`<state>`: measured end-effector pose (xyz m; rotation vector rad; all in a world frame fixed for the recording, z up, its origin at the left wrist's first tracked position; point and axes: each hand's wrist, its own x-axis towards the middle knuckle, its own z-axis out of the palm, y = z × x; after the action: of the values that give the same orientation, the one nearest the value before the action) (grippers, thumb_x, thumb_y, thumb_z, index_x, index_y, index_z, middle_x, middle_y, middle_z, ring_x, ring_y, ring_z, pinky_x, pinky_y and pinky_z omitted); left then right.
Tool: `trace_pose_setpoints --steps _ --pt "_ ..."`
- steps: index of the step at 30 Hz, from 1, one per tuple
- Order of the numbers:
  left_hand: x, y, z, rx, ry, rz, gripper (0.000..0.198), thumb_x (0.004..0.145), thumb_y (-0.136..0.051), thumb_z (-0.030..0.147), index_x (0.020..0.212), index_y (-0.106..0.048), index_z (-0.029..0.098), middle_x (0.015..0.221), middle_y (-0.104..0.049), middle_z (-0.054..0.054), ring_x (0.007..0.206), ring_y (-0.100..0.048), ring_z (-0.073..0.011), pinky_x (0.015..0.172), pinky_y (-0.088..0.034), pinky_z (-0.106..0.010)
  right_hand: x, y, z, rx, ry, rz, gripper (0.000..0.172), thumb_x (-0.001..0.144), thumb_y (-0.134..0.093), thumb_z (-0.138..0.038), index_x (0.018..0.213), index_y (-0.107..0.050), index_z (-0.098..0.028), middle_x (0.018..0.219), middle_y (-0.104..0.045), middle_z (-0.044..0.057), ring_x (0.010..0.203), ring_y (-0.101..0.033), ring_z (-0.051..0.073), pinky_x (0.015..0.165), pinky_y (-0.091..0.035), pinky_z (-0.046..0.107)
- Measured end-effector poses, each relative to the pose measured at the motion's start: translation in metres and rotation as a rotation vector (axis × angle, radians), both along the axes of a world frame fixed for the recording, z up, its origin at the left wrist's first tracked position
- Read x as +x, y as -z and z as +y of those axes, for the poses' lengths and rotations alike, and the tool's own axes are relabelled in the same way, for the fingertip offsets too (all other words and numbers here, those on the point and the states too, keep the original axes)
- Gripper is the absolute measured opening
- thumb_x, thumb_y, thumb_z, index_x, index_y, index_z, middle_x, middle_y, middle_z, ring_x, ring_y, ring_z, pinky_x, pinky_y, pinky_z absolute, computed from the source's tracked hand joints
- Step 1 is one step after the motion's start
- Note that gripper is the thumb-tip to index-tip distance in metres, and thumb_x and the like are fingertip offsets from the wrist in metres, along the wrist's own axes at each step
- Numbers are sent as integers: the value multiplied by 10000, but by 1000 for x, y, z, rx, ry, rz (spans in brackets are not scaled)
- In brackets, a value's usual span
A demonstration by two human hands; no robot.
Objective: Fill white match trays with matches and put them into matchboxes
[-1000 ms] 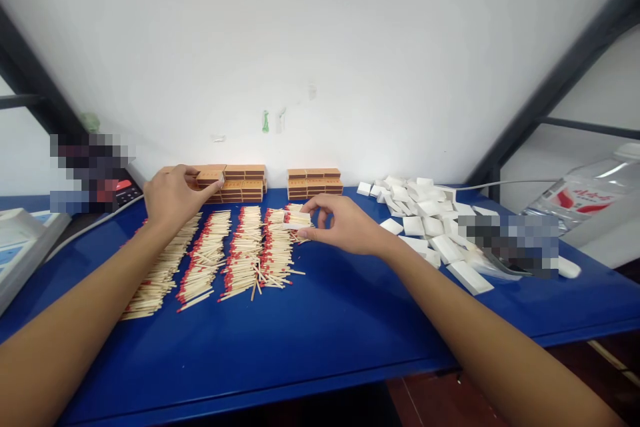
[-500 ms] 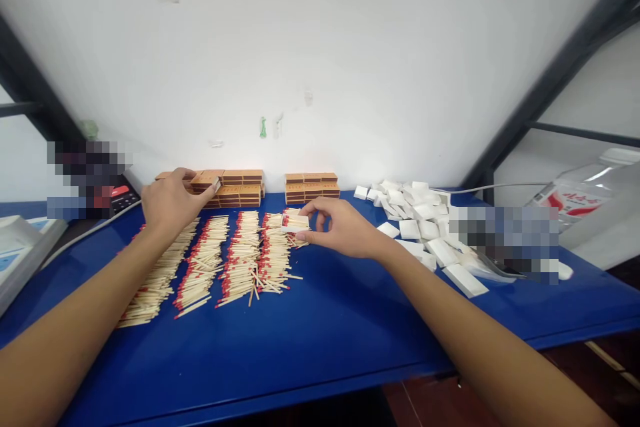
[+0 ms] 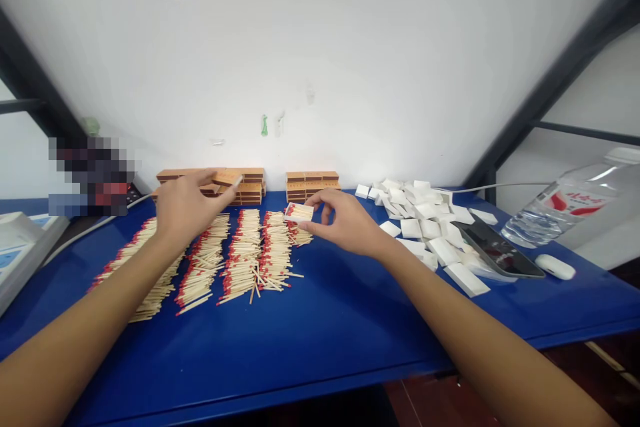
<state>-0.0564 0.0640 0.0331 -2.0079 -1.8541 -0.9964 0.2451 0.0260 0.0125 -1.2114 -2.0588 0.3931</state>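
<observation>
My left hand (image 3: 187, 208) pinches a brown matchbox sleeve (image 3: 229, 179) lifted off the left stack of brown sleeves (image 3: 250, 187) at the back of the blue table (image 3: 320, 320). My right hand (image 3: 345, 221) holds a white tray filled with matches (image 3: 299, 213) by its right end, just above the rows of red-tipped matches (image 3: 240, 253). A second, smaller stack of brown sleeves (image 3: 313, 184) stands behind my right hand.
A heap of white empty trays (image 3: 425, 220) lies to the right. Beyond it are a dark phone (image 3: 497, 250), a white earbud case (image 3: 555, 267) and a lying water bottle (image 3: 575, 203). A scale (image 3: 15, 247) and cable sit at the far left.
My left hand has lifted a brown sleeve off the stack and carried it right. My right hand has raised the filled tray slightly and tilted it.
</observation>
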Motion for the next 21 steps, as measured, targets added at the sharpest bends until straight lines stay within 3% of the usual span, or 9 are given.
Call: trace_pose_setpoints --steps 5,8,14,21 --pt "37 2 -30 6 226 -41 511 838 -713 611 1188 -765 242 1125 -798 -77 1083 -737 -352 991 -549 -488 -4 -1 -2 112 57 71 376 817 -778 -483 1033 -665 -197 827 -674 30 665 -577 161 667 -447 336" --pt "45 6 -39 -5 299 -59 461 833 -747 569 1172 -762 257 1062 -812 -49 1030 -760 -328 930 -577 -458 -7 -1 -4 146 68 109 363 818 -789 -452 1048 -670 -198 872 -682 32 656 -572 146 657 -443 328" --pt "48 13 -42 9 309 -34 483 844 -733 607 1209 -745 291 1085 -807 -47 1024 -756 -335 914 -582 -479 -12 2 -7 133 87 66 351 813 -799 -475 1017 -676 -218 751 -636 8 685 -565 169 687 -425 335" --pt "45 14 -40 43 329 -22 453 858 -736 635 1165 -761 302 1074 -808 -33 989 -755 -321 915 -574 -469 -13 1 -8 131 111 94 369 811 -805 -500 1014 -668 -223 804 -664 17 656 -558 156 671 -432 339"
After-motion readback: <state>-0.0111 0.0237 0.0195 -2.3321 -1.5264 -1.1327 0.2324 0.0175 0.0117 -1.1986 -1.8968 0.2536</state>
